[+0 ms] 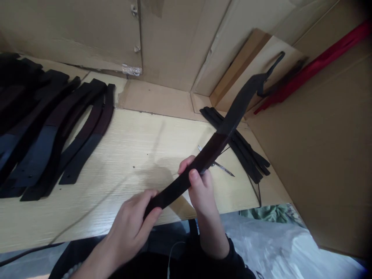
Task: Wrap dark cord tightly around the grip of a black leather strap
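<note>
- Left hand (128,228), 7 o'clock: fingers and thumb pinching dark strap (177,188)
- Right hand (200,190), 6 o'clock: pinching it too
- More straps (43,128), 10 o'clock

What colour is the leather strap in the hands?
The strap is near-black with a reddish-brown section; head view.

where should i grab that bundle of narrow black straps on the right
Take the bundle of narrow black straps around its middle, coming from the tabletop side on its left. The strips lie together along a diagonal, so a middle grip should keep them gathered, while the far end runs towards the cardboard corner. Mind the slim metal tool lying just beside it.
</note>
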The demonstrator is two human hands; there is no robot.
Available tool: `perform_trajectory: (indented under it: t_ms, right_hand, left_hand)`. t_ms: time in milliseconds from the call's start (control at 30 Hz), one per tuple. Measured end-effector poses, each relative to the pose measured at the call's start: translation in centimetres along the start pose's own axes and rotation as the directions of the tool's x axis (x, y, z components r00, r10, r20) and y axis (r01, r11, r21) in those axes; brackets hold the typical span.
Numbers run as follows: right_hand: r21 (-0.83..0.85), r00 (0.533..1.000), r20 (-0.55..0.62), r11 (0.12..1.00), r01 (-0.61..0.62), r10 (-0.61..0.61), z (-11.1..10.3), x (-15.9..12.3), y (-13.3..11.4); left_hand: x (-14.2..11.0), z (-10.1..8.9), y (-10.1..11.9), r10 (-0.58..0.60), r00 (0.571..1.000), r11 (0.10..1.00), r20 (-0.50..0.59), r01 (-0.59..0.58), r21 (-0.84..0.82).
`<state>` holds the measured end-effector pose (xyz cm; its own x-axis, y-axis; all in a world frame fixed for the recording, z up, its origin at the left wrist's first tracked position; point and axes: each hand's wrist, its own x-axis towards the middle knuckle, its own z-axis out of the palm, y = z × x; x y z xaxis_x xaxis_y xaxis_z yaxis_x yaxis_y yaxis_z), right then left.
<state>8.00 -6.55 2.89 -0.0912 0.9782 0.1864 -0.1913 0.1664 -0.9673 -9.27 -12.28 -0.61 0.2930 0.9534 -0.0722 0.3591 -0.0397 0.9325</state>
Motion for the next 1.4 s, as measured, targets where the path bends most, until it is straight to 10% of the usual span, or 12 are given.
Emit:
perform_trajectory:
  t_ms: [133,333,433,567,667,767,867,967,1033,1100,1267,1400]
  right_hand:
    - [0.057,0.999,-0.032,0.998,-0.020,0.022,0.7,-0.4,0.5]
    - [0.158,0.994,0.086,0.986,0.049,-0.063,1.0,-0.8,0.9]
    - [0.096,0.997,0.039,0.993,0.069,-0.073,1.2,-0.5,0.4]
    - [-0.043,0.995,-0.080,0.997,0.062,-0.066,1.6,-0.5,-0.5]
    - [-0.015,0.990,-0.135,0.999,0.034,-0.036,1.4,-0.8,-0.3]
    - [0.080,0.999,-0.052,0.997,-0.001,0.006,0.8,-1.1,0.2]
    - [0.144,1.000,0.002,0.989,-0.020,0.020,0.5,-1.2,0.4]
    - [0.149,0.998,-0.056,0.989,0.002,0.006,0.6,-1.1,0.1]
    - [0.152,0.997,-0.080,0.988,0.028,-0.016,0.8,-1.0,0.0]
    - [0.187,0.997,-0.069,0.981,0.051,-0.038,0.8,-1.0,0.0]
    - [0.372,0.993,0.051,0.925,0.082,-0.109,0.5,-1.0,0.5]
    - [0.219,0.996,0.003,0.972,0.081,-0.084,0.2,-1.1,0.1]
  left_hand:
    - [0.4,-0.3,-0.1,-0.009,0.998,0.994,-0.062,0.016,0.110]
    - [-0.2,-2.1,1.4,-0.002,0.870,0.995,0.493,0.053,-0.090]
    - [-0.5,-1.4,1.7,0.149,0.980,0.934,0.130,-0.182,0.306]
    - [-0.8,-0.3,1.4,0.418,0.899,0.710,-0.128,-0.236,0.663]
    - [-1.0,-0.8,1.6,0.360,0.916,0.798,-0.176,-0.205,0.567]
    - [-1.1,-2.2,2.0,0.020,0.993,0.998,0.120,-0.027,0.062]
    - [-1.0,-2.8,2.0,-0.058,0.856,0.959,0.513,0.190,-0.208]
    - [-0.9,-1.9,1.5,0.144,0.976,0.988,0.162,-0.151,0.034]
    - [-0.9,-1.1,1.2,0.328,0.944,0.926,-0.030,-0.315,0.209]
    - [-0.8,-0.7,1.1,0.327,0.945,0.933,-0.027,-0.318,0.169]
    - [-0.9,-1.2,1.6,0.074,0.895,0.967,0.440,0.043,-0.250]
    - [-1.0,-0.9,1.5,0.309,0.950,0.923,0.046,-0.311,0.228]
